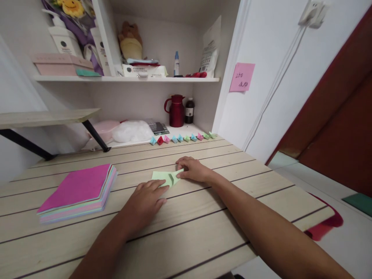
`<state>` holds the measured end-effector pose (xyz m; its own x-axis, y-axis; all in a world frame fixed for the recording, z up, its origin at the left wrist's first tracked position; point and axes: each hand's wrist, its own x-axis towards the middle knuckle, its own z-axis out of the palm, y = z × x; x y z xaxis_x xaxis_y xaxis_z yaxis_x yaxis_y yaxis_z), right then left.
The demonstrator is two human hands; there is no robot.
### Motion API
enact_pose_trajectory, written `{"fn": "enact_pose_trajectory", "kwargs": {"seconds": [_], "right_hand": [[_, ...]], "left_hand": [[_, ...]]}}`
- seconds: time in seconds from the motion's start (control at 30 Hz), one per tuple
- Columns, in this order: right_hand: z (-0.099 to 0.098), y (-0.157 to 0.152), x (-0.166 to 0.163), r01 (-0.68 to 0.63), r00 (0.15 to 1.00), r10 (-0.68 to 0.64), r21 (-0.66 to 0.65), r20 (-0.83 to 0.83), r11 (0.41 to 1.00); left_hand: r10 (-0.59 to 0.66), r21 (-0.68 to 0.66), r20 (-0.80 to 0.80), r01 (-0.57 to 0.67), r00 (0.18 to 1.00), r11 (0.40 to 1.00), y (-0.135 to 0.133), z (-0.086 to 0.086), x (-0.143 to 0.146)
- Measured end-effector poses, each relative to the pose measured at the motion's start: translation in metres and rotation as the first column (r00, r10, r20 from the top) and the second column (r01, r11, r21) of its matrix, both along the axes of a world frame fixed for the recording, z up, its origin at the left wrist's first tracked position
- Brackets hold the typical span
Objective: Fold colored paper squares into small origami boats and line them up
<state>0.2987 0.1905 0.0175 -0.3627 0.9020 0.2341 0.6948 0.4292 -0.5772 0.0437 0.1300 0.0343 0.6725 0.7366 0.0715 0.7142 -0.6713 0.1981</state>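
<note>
A light green sheet of paper [159, 175], partly folded, lies on the wood-plank table [186, 240]. My left hand [148, 197] rests flat on its near left part, fingers stretched out and covering that edge. At the paper's right end, my right hand [190, 169] pinches a raised corner between thumb and fingers. A dark shadow or gap shows under the lifted fold between the two hands. To the left sits a thick stack of coloured paper [78, 188], with a magenta sheet on top.
Small folded paper pieces [180, 138] in several colours line the table's back edge. Behind them stand a red jug [176, 111] and a dark bottle [189, 110]. A raised wooden shelf [49, 117] with black legs stands at the back left.
</note>
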Motion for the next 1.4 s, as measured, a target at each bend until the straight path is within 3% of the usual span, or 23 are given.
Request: {"fn": "enact_pose_trajectory", "kwargs": {"seconds": [0.17, 0.3, 0.53, 0.73, 0.83, 0.93, 1.03, 1.17, 1.27, 1.4], "right_hand": [[0.003, -0.003, 0.009, -0.217, 0.959, 0.193, -0.104, -0.206, 0.971], [0.005, -0.005, 0.002, -0.239, 0.901, 0.173, -0.125, -0.397, 0.963], [0.010, -0.012, -0.007, -0.257, 0.801, 0.030, -0.299, -0.598, 0.919], [0.016, -0.015, -0.012, -0.336, 0.664, 0.036, -0.256, -0.747, 0.906], [0.022, -0.018, -0.014, -0.335, 0.586, 0.024, -0.216, -0.810, 0.917], [0.025, -0.019, -0.016, -0.336, 0.545, -0.002, -0.220, -0.838, 0.916], [0.024, -0.019, -0.017, -0.338, 0.547, 0.001, -0.220, -0.837, 0.915], [0.021, -0.019, -0.021, -0.325, 0.573, 0.013, -0.213, -0.819, 0.921], [0.021, -0.022, -0.027, -0.357, 0.537, 0.020, -0.206, -0.843, 0.911], [0.024, -0.028, -0.036, -0.508, 0.456, 0.056, -0.208, -0.888, 0.836]], "left_hand": [[0.038, 0.010, 0.138, -0.040, 0.990, 0.999, 0.007, -0.007, -0.008], [0.104, 0.061, 0.256, -0.124, 0.961, 0.990, 0.015, -0.008, -0.011], [0.083, 0.127, 0.330, -0.131, 0.940, 0.983, 0.017, -0.011, -0.006], [0.169, 0.139, 0.456, -0.258, 0.874, 0.956, 0.018, -0.011, -0.002], [0.210, 0.076, 0.576, -0.308, 0.790, 0.948, 0.018, -0.006, -0.005], [0.247, -0.092, 0.632, -0.245, 0.734, 0.965, 0.017, -0.003, -0.006], [0.322, -0.304, 0.610, -0.161, 0.724, 0.939, 0.012, -0.003, -0.002], [0.305, -0.347, 0.658, -0.083, 0.689, 0.934, 0.005, -0.001, 0.006], [0.362, -0.404, 0.721, -0.065, 0.591, 0.912, 0.002, 0.004, 0.010], [0.539, -0.578, 0.791, 0.068, 0.290, 0.813, 0.003, 0.007, 0.008]]}}
